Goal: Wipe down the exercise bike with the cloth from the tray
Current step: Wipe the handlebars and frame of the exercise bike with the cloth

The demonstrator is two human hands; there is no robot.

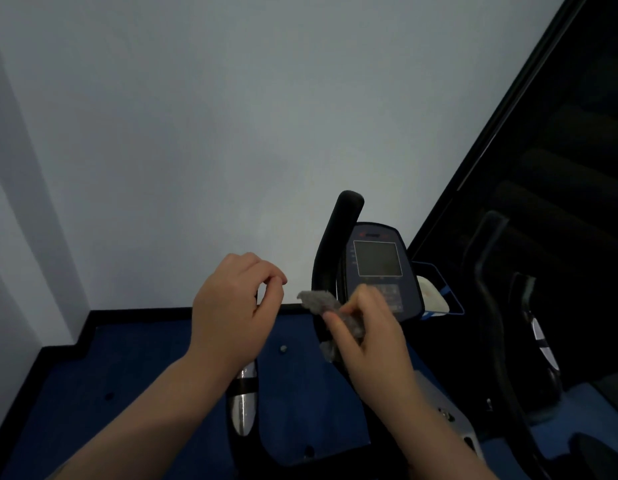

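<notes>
The exercise bike's console [378,261] with its grey screen stands right of centre, and a black upright handlebar [337,237] rises just left of it. My right hand [369,337] is closed on a grey fluffy cloth [321,303], held in front of the console's lower edge and the handlebar. My left hand [231,313] hovers to the left of the cloth with fingers curled and nothing in it, above a handlebar grip with a silver sensor [245,400]. A tray [439,292] holding something white sits to the right of the console.
A pale wall fills the upper view, and blue carpet [134,375] with a black skirting line lies below. A dark mirror or window [542,168] on the right shows a faint reflection of the bike.
</notes>
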